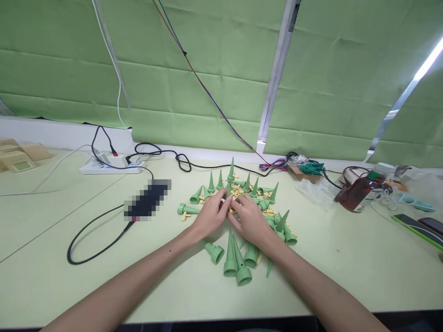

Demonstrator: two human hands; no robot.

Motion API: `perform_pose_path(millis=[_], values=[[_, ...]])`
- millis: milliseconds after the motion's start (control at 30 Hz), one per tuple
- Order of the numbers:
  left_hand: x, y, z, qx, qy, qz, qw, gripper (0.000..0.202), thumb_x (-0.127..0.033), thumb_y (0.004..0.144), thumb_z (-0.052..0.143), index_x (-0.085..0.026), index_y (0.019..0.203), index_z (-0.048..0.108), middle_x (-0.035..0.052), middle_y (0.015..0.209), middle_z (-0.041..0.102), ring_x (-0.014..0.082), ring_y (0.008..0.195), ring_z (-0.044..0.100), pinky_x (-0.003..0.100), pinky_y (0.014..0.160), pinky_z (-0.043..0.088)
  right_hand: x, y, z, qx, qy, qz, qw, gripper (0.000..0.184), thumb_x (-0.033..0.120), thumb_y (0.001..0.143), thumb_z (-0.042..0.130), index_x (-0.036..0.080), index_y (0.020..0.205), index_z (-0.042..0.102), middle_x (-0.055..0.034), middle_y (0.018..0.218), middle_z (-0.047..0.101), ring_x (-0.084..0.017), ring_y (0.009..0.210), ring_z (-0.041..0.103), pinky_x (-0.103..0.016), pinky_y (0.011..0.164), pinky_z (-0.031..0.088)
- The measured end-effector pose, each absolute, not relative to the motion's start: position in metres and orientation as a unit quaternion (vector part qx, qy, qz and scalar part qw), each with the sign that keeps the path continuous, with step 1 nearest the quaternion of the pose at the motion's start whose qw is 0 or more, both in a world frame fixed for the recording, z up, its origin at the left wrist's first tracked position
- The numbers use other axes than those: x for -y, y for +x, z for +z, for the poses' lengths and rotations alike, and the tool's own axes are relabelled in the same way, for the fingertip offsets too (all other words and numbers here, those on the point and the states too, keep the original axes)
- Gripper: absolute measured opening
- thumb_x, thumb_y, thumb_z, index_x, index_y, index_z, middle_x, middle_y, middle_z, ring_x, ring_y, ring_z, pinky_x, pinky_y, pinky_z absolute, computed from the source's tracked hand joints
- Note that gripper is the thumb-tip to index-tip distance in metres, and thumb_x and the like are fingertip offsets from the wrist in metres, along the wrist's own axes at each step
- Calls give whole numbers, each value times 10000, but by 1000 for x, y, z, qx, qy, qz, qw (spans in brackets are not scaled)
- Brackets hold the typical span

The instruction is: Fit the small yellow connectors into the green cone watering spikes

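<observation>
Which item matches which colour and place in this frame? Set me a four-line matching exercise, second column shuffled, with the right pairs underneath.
Column one
1. Cones
2. Small pieces
3. Power strip
4. Bottle

Column two
A. Brown, in the right half of the picture
B. Yellow, scattered among and beside the green items
C. White, in the left half of the picture
D. Green, some standing point up, others lying on their sides

Right pairs: 1-D, 2-B, 3-C, 4-A
</observation>
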State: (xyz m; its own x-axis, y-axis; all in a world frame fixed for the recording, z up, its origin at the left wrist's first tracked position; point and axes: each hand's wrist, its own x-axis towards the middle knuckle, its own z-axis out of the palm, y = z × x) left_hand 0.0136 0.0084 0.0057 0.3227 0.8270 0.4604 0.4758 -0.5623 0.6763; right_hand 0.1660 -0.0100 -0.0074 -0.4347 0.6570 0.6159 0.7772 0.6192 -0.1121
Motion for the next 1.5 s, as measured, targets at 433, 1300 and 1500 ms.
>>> perform_pose_path(millis=[433,1300,1500], values=[[-12,11,0,-416,800,396,174,217,-327,981,383,-199,809,412,-28,689,488,125,587,470,250,594,340,18,153,-11,829,-446,-141,307,162,119,933,479,121,893,636,-132,914,563,-262,899,502,-408,790,496],[-9,14,-5,-414,761,446,225,315,-381,973,406,-199,723,345,-52,614,375,106,544,358,243,552,298,16,154,-17,828,-403,-104,376,184,113,939,473,150,804,592,-97,872,555,-225,845,504,-336,725,478],[-10,16,-4,-410,716,477,304,332,-438,978,379,-196,757,433,-47,606,382,104,531,381,235,512,322,16,157,-13,824,-406,-92,384,185,175,951,503,161,777,564,-82,858,549,-215,835,509,-320,703,469]])
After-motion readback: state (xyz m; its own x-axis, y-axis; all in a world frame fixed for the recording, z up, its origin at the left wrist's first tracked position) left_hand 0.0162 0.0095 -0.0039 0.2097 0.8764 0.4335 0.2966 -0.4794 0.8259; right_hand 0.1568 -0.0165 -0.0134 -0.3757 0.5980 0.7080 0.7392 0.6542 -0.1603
